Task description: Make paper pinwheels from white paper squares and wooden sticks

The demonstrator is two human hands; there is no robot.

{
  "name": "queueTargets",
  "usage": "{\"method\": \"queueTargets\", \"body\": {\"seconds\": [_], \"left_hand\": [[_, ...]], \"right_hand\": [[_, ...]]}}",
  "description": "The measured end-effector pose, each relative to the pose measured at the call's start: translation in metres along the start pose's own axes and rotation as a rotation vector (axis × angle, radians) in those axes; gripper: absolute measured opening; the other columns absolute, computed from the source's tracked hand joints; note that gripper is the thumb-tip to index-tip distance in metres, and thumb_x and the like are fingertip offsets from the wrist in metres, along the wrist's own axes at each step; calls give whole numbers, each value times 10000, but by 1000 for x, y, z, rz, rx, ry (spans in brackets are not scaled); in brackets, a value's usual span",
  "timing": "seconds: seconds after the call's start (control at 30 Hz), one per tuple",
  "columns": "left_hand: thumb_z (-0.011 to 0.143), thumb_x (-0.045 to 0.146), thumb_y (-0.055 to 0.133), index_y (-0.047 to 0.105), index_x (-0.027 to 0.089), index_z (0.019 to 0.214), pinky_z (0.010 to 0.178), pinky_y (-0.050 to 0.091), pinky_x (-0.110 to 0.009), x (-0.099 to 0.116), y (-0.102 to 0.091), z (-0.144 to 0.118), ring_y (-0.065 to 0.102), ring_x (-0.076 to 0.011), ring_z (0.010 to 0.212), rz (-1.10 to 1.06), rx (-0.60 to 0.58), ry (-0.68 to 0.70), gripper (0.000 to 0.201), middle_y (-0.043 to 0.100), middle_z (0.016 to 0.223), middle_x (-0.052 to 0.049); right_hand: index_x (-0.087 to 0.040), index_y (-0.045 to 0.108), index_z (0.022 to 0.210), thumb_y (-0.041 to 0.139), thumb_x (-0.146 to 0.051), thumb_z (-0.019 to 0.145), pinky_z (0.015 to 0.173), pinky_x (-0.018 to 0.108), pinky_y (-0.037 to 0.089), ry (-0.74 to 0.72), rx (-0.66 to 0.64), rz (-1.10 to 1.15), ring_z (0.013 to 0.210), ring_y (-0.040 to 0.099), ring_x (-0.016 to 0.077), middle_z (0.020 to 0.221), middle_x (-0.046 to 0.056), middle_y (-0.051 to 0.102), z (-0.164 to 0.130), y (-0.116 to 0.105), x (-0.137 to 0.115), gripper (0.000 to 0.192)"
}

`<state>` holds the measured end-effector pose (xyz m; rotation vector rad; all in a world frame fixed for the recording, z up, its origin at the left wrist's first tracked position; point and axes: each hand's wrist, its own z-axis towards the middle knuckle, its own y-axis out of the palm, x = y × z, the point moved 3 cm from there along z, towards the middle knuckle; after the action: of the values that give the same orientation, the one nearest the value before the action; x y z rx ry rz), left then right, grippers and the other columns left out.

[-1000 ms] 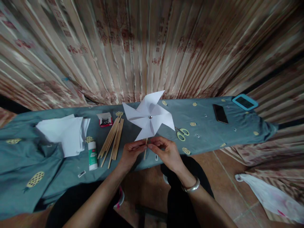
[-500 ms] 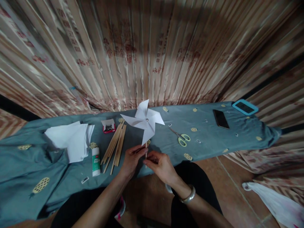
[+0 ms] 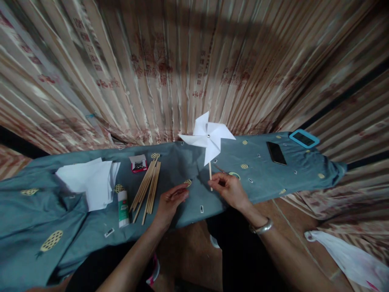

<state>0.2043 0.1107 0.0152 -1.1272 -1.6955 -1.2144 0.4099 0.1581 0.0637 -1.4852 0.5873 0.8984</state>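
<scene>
Item: paper pinwheel (image 3: 208, 138) on a wooden stick (image 3: 210, 175). The right hand (image 3: 231, 188) is now carrying it alone, fingers pinched closed around the lower stick, holding it upright above the table (image 3: 75, 227), right of centre. The left hand (image 3: 170, 200), half a second ago also gripping the stick, is hanging open and empty over the cloth beside the loose sticks (image 3: 147, 186). The pinwheel is sitting farther right than before, covering the scissors (image 3: 232, 174). The glue stick (image 3: 123, 207) and paper stack (image 3: 91, 180) are lying unmoved.
</scene>
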Motion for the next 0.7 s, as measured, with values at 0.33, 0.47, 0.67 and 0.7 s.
{"method": "queueTargets", "body": {"seconds": [0.33,0.47,0.67,0.7], "left_hand": [[514,366,851,791,206,832,710,493,-249,6,-8,-10,637,-152,720,32,6,-36,361,750,759,-30],[486,391,866,792,196,828,699,504,-263,4,-15,-11,651,-172,723,67,37,-47,400,757,785,-52],[473,371,884,794,198,816,726,504,-264,5,-17,-14,666,-179,747,19,36,-83,395,759,790,-58],[476,367,885,794,198,823,728,503,-265,5,-16,-14,666,-180,747,12,30,-89,396,758,790,-59]], "right_hand": [[-207,711,800,566,-364,817,562,242,436,111,34,-661,663,698,194,721,37,752,37,-115,73,213],[-208,718,776,569,-325,813,566,240,425,181,23,-795,688,702,204,724,45,757,46,-142,99,193],[-196,723,727,582,-266,825,596,241,417,298,-32,-983,717,700,202,716,64,742,65,-161,131,185],[-195,724,725,585,-261,826,606,246,419,317,-39,-1012,729,701,208,720,68,741,68,-163,136,184]]}}
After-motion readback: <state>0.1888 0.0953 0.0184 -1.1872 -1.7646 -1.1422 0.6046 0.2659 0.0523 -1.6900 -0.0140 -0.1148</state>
